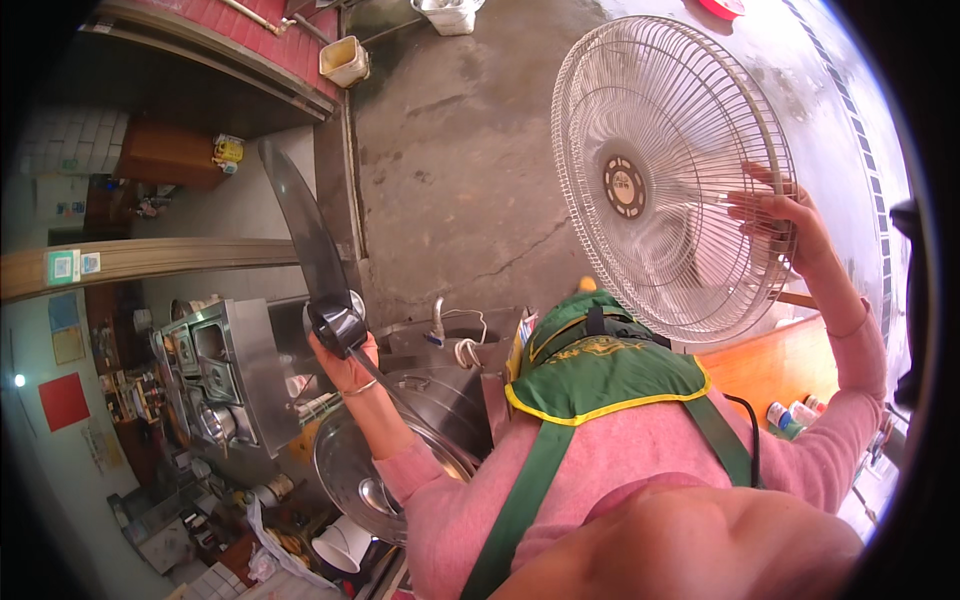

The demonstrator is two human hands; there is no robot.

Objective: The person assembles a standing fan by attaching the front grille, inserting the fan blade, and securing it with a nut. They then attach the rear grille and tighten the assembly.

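Head view: at left of centre, the left hand (pixel 352 368) is curled around the hub of a dark grey, glossy fan blade (pixel 334 325), one long vane pointing up the frame. At upper right, the right hand (pixel 800 222) grips the rim of a round, silvery wire fan guard (pixel 655 185), fingers partly spread across its wires.

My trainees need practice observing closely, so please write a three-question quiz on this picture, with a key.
1. Which hand holds the round wire fan grille?
2. What does the left hand hold: (a) a faucet, (b) a dark fan blade, or (c) a spoon?
3. True or false: the green apron is edged in yellow.
Key: 1, the right hand; 2, b; 3, true.
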